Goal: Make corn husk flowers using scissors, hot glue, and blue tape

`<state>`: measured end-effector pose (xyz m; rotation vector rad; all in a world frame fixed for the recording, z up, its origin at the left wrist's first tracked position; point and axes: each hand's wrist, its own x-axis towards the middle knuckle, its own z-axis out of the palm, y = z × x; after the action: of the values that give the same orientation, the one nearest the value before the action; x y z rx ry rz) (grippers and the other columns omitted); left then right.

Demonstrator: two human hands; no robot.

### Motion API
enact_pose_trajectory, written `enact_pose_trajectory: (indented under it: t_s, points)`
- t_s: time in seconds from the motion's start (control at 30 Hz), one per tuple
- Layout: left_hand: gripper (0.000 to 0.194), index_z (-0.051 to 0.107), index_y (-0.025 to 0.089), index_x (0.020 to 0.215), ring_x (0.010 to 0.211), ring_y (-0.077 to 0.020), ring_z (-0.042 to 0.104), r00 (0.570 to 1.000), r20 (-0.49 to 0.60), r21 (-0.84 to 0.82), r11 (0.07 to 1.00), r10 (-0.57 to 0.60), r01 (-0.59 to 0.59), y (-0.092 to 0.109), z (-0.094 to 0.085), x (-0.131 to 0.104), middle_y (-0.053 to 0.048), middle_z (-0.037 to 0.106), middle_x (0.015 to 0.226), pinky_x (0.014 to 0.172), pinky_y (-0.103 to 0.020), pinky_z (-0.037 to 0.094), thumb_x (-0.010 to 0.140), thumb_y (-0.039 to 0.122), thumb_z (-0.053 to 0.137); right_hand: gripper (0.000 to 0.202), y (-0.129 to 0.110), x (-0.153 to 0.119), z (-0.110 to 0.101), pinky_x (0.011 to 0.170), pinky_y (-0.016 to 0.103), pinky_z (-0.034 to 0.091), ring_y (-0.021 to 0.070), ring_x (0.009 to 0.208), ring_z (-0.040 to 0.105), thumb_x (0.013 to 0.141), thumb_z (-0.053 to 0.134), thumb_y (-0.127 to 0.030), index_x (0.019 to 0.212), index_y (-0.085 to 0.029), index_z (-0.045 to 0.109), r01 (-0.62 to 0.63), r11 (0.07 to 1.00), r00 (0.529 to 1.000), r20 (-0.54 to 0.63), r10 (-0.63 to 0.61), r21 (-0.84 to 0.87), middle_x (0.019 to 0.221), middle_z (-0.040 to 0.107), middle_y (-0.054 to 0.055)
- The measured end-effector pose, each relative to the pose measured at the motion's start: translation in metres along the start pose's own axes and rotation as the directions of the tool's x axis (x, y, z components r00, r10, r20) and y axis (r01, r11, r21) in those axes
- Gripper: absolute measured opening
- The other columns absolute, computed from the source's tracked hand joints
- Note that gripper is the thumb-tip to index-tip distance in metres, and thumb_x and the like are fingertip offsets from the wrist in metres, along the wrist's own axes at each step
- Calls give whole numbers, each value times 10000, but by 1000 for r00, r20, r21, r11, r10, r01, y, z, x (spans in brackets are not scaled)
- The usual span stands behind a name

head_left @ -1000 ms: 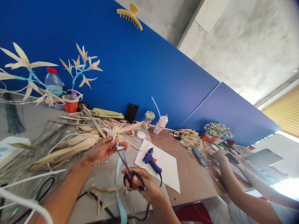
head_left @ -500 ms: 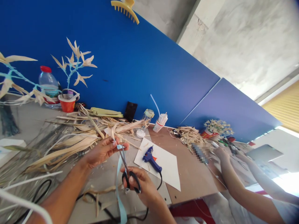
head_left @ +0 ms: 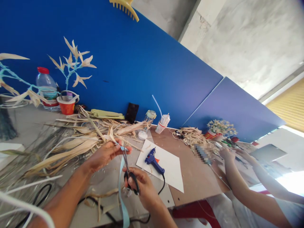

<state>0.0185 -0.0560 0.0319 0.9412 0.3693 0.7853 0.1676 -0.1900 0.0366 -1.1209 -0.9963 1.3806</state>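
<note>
A yellow hair clip sits at the upper edge of the blue partition, below which stand, left to right, a bottle (red-capped), a lidded jar and a white cup.

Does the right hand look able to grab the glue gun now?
Probably not: the right hand holds the scissors, though the glue gun lies close by, uncovered on a white sheet.

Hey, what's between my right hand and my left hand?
In the head view, scissors reach from your right hand to light blue ribbon at your left hand.
</note>
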Motion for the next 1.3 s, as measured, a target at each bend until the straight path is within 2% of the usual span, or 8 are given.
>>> enact_pose_trajectory:
  t_s: [0.27, 0.43, 0.53, 0.63, 0.8, 1.07, 1.3]
  points:
    - [140, 589, 171, 823, 1045, -261, 650, 997, 48, -4, 998, -64, 65, 2, -3, -1, -110, 723, 1043, 1024, -418, 397, 787, 259, 692, 497, -1, 2, 0, 557, 225, 335, 94, 584, 412, 562, 790, -562, 904, -206, 738, -10, 1000, 1000, -26, 10, -16, 643, 527, -19]
    - [153, 599, 156, 778, 906, -217, 677, 994, 36, 2, 995, -104, 104, 3, 1, -1, -80, 723, 908, 931, -371, 466, 758, 242, 723, 529, 0, 4, -1, 564, 227, 328, 91, 575, 421, 607, 764, -577, 966, -192, 711, -21, 999, 1000, -1, 21, -38, 635, 546, -18]
    - [203, 604, 148, 766, 844, -211, 679, 992, 37, 32, 992, -120, 118, 4, 1, -1, -73, 718, 829, 873, -352, 485, 730, 282, 752, 551, -1, 3, -4, 564, 231, 325, 96, 580, 425, 628, 741, -596, 993, -185, 698, -23, 997, 999, 41, 26, -75, 636, 551, -16]
    - [254, 613, 138, 789, 762, -204, 677, 992, 21, 87, 989, -121, 119, 3, -3, 1, -60, 706, 794, 808, -348, 495, 714, 329, 763, 536, -2, 3, -5, 553, 227, 310, 94, 580, 410, 618, 752, -577, 978, -184, 697, -44, 993, 998, 31, 48, -113, 641, 527, -23]
    - [310, 598, 142, 808, 662, -176, 657, 993, 31, 152, 983, -113, 107, -5, -9, 6, -35, 675, 738, 722, -328, 492, 704, 384, 762, 490, -1, 4, -6, 545, 222, 289, 87, 568, 391, 622, 759, -521, 968, -179, 694, -60, 992, 998, 2, 61, -114, 628, 487, -34]
    - [338, 595, 153, 793, 581, -115, 582, 999, -9, 146, 988, -46, 47, -10, -13, 11, 24, 583, 693, 550, -242, 415, 625, 341, 820, 326, 2, 7, -1, 585, 234, 326, 92, 585, 420, 637, 744, -344, 923, -195, 697, -82, 992, 996, -50, 78, -91, 654, 471, -37]
    - [303, 646, 124, 787, 598, -128, 576, 997, -49, 169, 983, -64, 71, -8, -11, 12, -24, 625, 711, 508, -232, 379, 619, 309, 818, 414, 6, 7, 0, 547, 233, 291, 93, 561, 406, 621, 760, -454, 926, -181, 701, -40, 998, 999, -31, 39, -52, 625, 526, -28]
